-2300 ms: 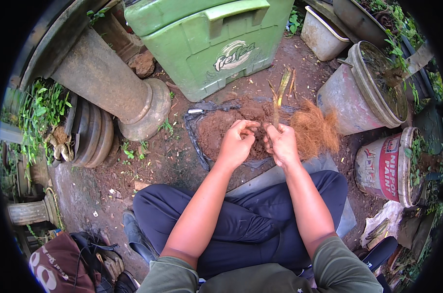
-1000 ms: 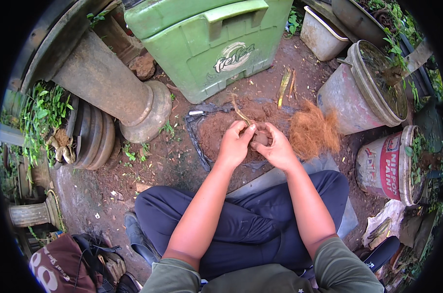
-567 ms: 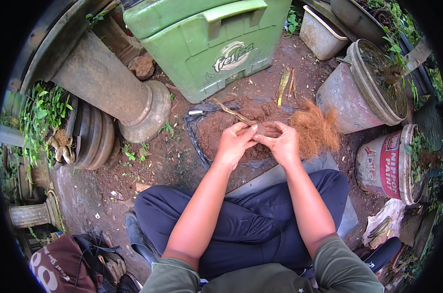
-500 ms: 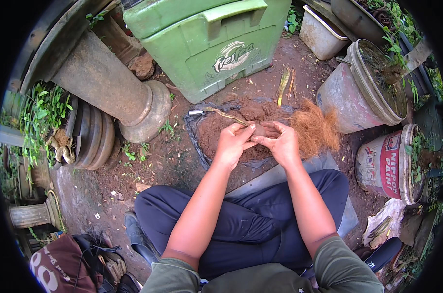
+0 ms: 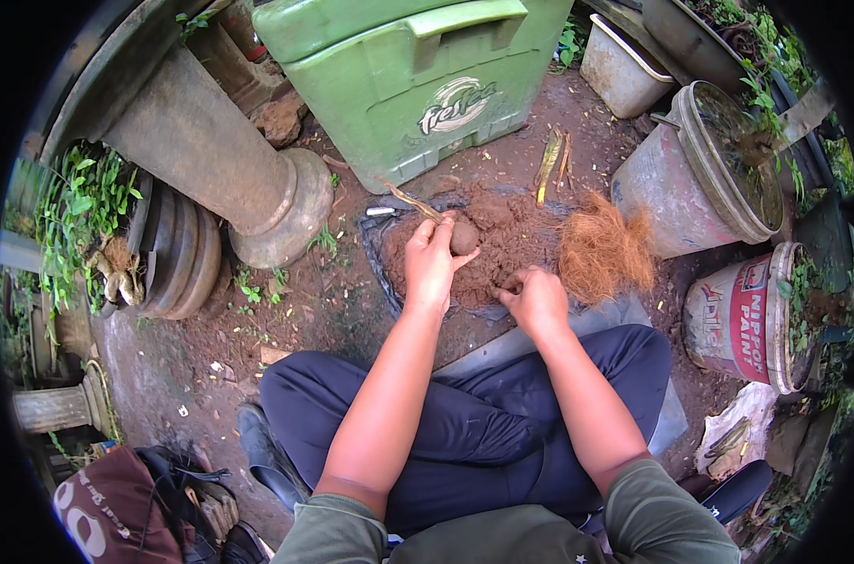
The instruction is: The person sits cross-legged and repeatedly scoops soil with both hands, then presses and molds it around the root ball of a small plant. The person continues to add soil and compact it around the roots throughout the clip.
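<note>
My left hand point(image 5: 429, 268) is closed round a rounded lump of wet brown soil point(image 5: 464, 238), from which a thin yellowish-brown stem point(image 5: 406, 196) sticks out to the upper left. At the near right part of the loose soil heap point(image 5: 502, 211), my right hand point(image 5: 540, 303) has its fingers curled together, with a dark bit of soil at the tips. The heap lies on a black plastic sheet point(image 5: 375, 246). Just right of it is a tuft of orange-brown coconut fibre point(image 5: 604, 249).
A green cooler box point(image 5: 380, 103) stands beyond the soil. Dry leaf strips point(image 5: 547, 167) lie between it and the fibre. To the right are two buckets, one dirty white point(image 5: 662, 197) and one red-and-white point(image 5: 728, 315). A stone pedestal point(image 5: 220, 155) leans at the left.
My hands have come apart. The left carries the soil lump and stem slightly left and up, while the right has dropped to the soil's near edge.
</note>
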The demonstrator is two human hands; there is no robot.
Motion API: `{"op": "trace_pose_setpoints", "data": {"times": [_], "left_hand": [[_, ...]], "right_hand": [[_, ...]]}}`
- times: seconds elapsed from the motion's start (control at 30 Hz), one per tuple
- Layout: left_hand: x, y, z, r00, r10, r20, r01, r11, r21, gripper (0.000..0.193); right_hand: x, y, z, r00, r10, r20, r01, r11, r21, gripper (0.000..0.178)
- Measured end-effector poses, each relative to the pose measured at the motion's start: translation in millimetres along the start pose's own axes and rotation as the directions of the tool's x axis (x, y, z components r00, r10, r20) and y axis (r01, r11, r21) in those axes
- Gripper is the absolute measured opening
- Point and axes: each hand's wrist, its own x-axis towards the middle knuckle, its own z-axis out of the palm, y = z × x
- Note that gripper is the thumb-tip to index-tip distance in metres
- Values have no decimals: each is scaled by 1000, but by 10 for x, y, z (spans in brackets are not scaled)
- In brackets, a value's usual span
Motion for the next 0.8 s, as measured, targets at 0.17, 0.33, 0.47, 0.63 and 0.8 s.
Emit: {"op": "trace_pose_setpoints", "data": {"times": [0.17,0.33,0.47,0.63,0.8], "left_hand": [[-15,-18,14,1000,-5,-9,5,1000,-11,34],[-22,10,21,1000,-22,1,22,1000,-18,35],[-28,20,24,1000,-22,-7,22,1000,-2,34],[-10,11,2,1000,0,-9,1,999,40,34],[6,-16,-18,1000,-8,-17,10,997,78,35]], "right_hand": [[-38,-115,304,997,-62,-47,50,974,-221,34],[9,-115,450,992,-89,-86,61,955,-290,31],[8,-92,381,992,-47,-115,25,982,-188,28],[29,18,117,997,-39,-63,37,999,-24,32],[129,175,-75,993,10,-119,1,996,90,31]]}}
